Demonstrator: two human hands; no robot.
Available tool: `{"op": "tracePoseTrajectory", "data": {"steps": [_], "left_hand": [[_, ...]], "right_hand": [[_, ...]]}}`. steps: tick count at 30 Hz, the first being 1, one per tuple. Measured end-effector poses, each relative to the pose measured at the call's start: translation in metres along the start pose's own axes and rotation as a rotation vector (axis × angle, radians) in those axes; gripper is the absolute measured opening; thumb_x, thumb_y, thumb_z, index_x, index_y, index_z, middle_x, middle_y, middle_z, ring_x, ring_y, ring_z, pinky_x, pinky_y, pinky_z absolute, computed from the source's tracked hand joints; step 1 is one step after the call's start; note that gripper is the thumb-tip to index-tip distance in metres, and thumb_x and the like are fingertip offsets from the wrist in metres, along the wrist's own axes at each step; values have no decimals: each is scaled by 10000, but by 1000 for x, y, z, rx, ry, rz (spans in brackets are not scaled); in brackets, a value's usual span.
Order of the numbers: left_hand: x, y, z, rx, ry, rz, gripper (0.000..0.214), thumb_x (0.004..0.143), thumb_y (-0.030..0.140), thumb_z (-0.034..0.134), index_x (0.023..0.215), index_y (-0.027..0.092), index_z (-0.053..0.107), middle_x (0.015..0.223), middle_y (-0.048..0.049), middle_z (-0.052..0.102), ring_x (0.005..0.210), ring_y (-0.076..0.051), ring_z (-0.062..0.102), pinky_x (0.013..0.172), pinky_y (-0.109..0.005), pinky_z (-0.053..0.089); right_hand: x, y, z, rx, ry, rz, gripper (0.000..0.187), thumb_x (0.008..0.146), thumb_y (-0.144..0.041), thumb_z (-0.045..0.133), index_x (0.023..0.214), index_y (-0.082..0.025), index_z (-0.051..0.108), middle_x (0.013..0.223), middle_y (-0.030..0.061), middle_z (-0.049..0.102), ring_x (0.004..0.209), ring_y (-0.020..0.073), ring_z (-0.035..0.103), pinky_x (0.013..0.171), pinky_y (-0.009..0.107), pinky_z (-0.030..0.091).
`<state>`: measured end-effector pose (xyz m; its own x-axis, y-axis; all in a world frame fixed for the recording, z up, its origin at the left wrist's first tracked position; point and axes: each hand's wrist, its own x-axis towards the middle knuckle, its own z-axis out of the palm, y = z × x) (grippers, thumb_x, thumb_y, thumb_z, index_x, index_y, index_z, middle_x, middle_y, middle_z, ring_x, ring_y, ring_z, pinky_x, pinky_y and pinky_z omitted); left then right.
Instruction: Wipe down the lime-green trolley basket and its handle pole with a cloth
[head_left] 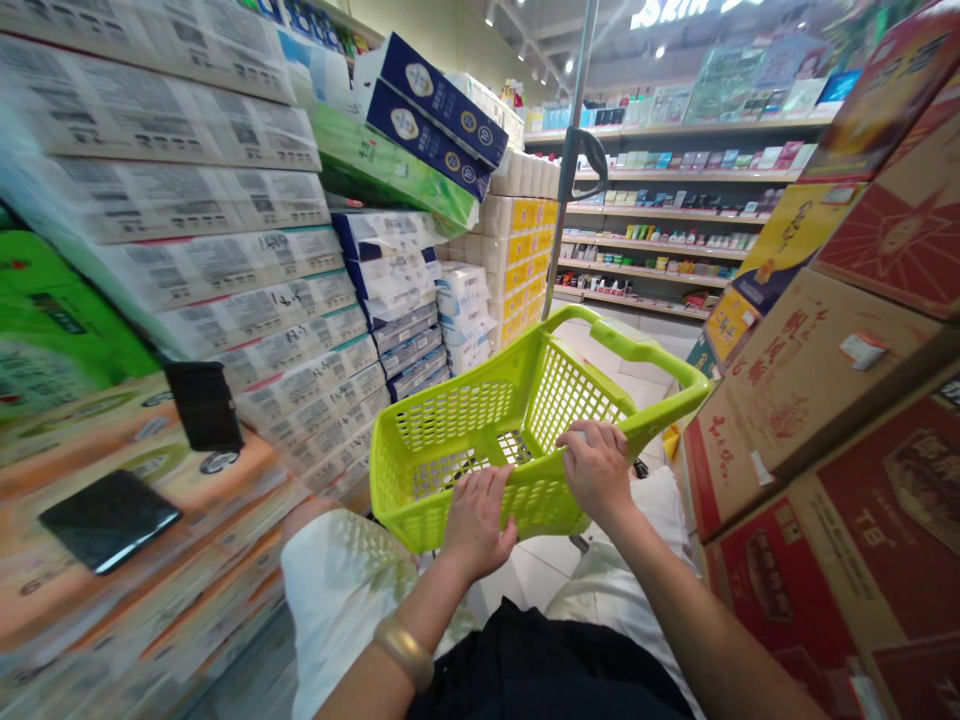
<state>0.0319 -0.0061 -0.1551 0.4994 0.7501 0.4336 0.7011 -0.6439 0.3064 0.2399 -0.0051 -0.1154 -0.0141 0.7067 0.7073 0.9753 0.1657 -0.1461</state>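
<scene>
Item: lime-green plastic shopping basket, perforated walls, long handle angled away from the person
Location of item: centre of the frame, held in front of the person's body, above white floor tiles
Left hand: on the basket's near rim, lower centre; gold bangle on the wrist
Right hand: on the same rim, further right, just beside the handle's base
Grip: both hands curled closed over the rim, fingers pressed down around it (no pinch visible)
Left stock: stacked wrapped packs of toilet paper, towering along the left of the frame
Right stock: printed cardboard cartons, stacked along the right edge
Dark flat objects: two black rectangles on the left stack (too distorted to identify)
Background: store shelves, upper right, behind a metal pole
</scene>
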Motion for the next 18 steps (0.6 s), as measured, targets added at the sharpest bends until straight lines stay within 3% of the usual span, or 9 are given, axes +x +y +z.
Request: {"op": "tracePoseTrajectory", "data": {"steps": [10, 14, 18], "left_hand": [[7, -18, -8, -23, 23, -5, 528, 722, 193, 544, 1244, 208, 463, 1100, -81, 603, 1051, -261, 538, 963, -424, 352], [9, -18, -10, -35, 17, -10, 522, 713, 190, 552, 1228, 218, 469, 1085, -73, 607, 1042, -259, 542, 961, -423, 351], [10, -18, -12, -20, 4, -4, 509, 723, 194, 547, 1226, 217, 473, 1105, -76, 607, 1050, -261, 541, 961, -419, 352]], "right_hand": [[17, 47, -23, -142, 149, 75, 169, 839, -157, 557, 808, -234, 704, 960, 45, 665, 974, 232, 517, 958, 373, 286], [14, 38, -18, -154, 184, 115, 187, 828, -143, 549, 779, -234, 705, 942, 58, 652, 967, 243, 501, 965, 387, 278], [6, 18, -13, -77, 93, 52, 183, 824, -128, 563, 796, -244, 701, 967, 44, 649, 1000, 238, 496, 966, 384, 273]]}}
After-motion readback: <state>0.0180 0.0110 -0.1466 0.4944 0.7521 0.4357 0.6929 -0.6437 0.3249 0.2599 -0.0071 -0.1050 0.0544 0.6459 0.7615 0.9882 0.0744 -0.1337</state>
